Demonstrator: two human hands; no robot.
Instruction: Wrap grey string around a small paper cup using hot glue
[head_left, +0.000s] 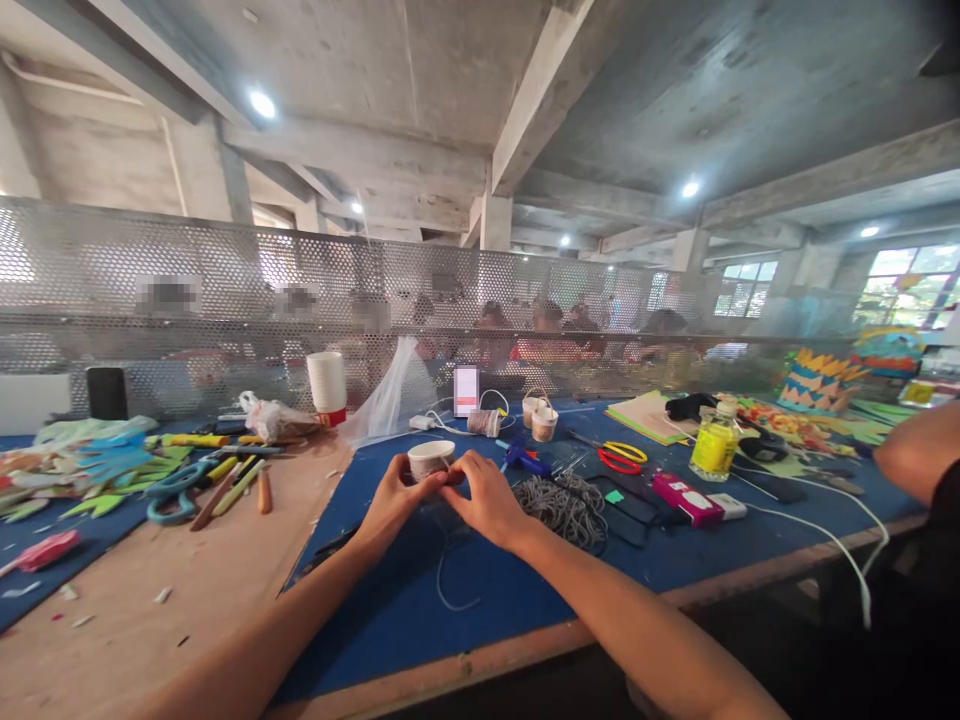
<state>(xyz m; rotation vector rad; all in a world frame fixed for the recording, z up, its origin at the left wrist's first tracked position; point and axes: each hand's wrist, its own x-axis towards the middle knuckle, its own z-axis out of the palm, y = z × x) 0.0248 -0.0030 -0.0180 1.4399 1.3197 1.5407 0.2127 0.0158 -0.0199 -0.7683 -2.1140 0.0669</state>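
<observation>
Between my two hands, above the blue mat, is a small white paper cup with a greyish band around its lower part. My left hand grips the cup's left side, fingers curled round it. My right hand is closed at the cup's right side, thumb and fingers pinched together near the band. A thin grey cord trails down from below the hands onto the mat. Right of my right hand lies a heap of grey cord. A blue glue gun rests just behind that heap.
Scissors with red and yellow handles, a magenta box and a yellow-labelled bottle lie to the right. Behind are small decorated cups and a phone. Left are blue-handled scissors and stacked cups. Another person's arm is at right.
</observation>
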